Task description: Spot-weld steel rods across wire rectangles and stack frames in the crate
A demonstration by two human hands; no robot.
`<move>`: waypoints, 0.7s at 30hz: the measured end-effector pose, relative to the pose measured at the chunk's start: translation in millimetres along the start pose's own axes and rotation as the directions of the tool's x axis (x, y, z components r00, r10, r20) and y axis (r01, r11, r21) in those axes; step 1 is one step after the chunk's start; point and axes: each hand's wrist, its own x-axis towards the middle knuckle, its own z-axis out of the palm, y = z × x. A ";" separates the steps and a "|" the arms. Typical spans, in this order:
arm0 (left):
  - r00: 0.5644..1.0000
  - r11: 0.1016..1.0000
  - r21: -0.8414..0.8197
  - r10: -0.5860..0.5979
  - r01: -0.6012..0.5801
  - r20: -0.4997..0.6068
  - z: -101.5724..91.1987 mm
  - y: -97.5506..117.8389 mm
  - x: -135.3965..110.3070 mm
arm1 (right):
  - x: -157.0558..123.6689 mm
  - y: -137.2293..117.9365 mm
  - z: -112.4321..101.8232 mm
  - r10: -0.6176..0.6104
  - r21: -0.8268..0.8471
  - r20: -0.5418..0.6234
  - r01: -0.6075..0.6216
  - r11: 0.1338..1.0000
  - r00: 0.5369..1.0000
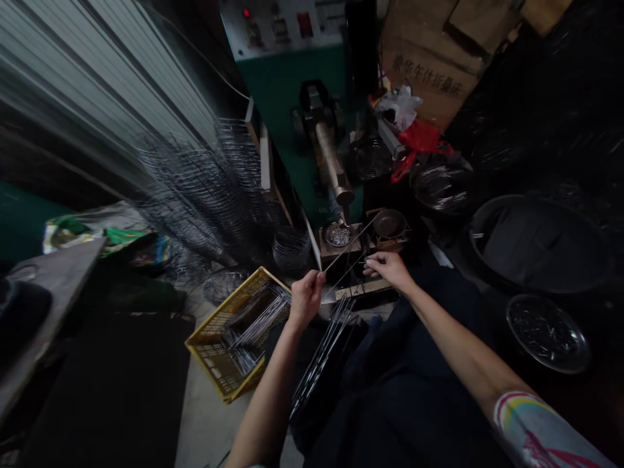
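My left hand (307,298) is closed around a thin metal rod (348,246), which slants up to the right in front of the machine. To its right, my right hand (386,268) pinches something small at its fingertips; what it is cannot be made out. A second thin line of wire runs between the two hands. Beyond them, the machine's cylindrical arm (332,159) points down over a round dish of small shiny metal pieces (337,234). A bundle of metal rods (324,354) lies across my lap, below the hands.
A yellow plastic crate (221,377) with metal rods stands at left. Stacked wire racks (190,188) lean behind it. A small round dish (390,223) sits beside the machine. On the right are a large dark basin (482,260) and a bowl of small metal parts (548,335).
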 end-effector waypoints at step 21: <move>0.997 1.000 0.011 0.030 -0.030 -0.064 10.9 12.3 -2.7 | 20.4 -15.6 25.3 -0.002 0.165 -0.166 0.030 0.986 0.986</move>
